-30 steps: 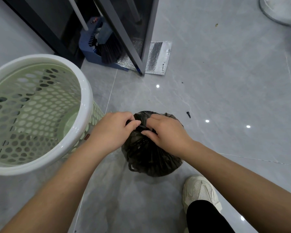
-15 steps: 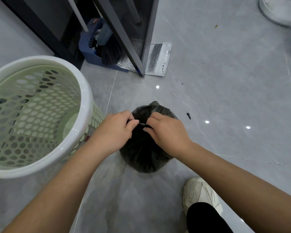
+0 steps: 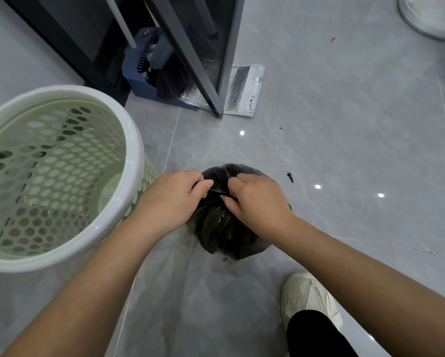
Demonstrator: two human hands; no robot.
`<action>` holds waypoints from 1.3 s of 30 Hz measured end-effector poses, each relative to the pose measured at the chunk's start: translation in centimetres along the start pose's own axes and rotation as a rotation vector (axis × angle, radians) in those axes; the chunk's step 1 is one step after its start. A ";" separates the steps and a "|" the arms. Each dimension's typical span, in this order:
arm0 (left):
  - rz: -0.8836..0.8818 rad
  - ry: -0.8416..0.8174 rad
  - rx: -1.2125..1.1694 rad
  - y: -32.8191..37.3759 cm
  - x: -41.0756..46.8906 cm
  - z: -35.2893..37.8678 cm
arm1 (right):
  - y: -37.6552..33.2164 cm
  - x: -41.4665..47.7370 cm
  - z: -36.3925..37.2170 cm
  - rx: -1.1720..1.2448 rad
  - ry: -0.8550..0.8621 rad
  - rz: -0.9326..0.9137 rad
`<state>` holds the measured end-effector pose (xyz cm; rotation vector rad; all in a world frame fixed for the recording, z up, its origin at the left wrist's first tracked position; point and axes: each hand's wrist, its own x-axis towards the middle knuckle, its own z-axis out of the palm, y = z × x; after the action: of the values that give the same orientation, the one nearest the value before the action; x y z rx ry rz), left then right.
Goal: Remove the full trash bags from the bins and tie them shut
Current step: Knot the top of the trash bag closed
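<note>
A full black trash bag [image 3: 226, 233] sits on the grey tiled floor in the middle of the view. My left hand [image 3: 172, 199] pinches the gathered plastic at the bag's top from the left. My right hand [image 3: 257, 202] grips the same gathered top from the right, and a thin twisted strand of plastic stretches between the two. The bag's mouth is hidden under my fingers. To the left stands a round green perforated bin [image 3: 61, 176] with a white rim, with no bag inside it.
A blue dustpan with a black brush [image 3: 159, 76] stands by a dark glass door frame [image 3: 206, 60] at the back. A silver foil mat [image 3: 242, 91] lies at the door's foot. My white shoe [image 3: 309, 297] is at lower right. A white round base [image 3: 432, 16] is top right.
Both hands stay on the bag's top and have pulled slightly apart, drawing the plastic into a thin strand. The bag has shifted a little under them.
</note>
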<state>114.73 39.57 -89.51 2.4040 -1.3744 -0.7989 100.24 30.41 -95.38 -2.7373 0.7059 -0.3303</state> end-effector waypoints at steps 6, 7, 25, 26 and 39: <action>-0.008 -0.005 0.012 -0.1 -0.1 -0.1 | -0.3 -0.3 -0.1 0.029 -0.063 0.038; -0.011 -0.001 0.013 0.0 -0.1 -0.1 | -0.4 -0.4 0.0 0.050 -0.045 0.037; 0.029 0.019 0.041 0.0 -0.2 0.3 | -0.4 0.0 0.0 0.002 -0.030 0.088; 0.031 0.025 0.040 0.0 -0.2 0.3 | -0.4 -0.1 0.1 -0.006 -0.043 0.080; -0.071 -0.103 -0.077 -0.8 -0.4 0.4 | 2.3 -1.4 0.5 0.614 -0.175 -0.049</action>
<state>114.89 40.33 -90.10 2.3942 -1.2767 -0.9877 98.24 29.32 -96.84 -2.1662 0.4025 -0.2598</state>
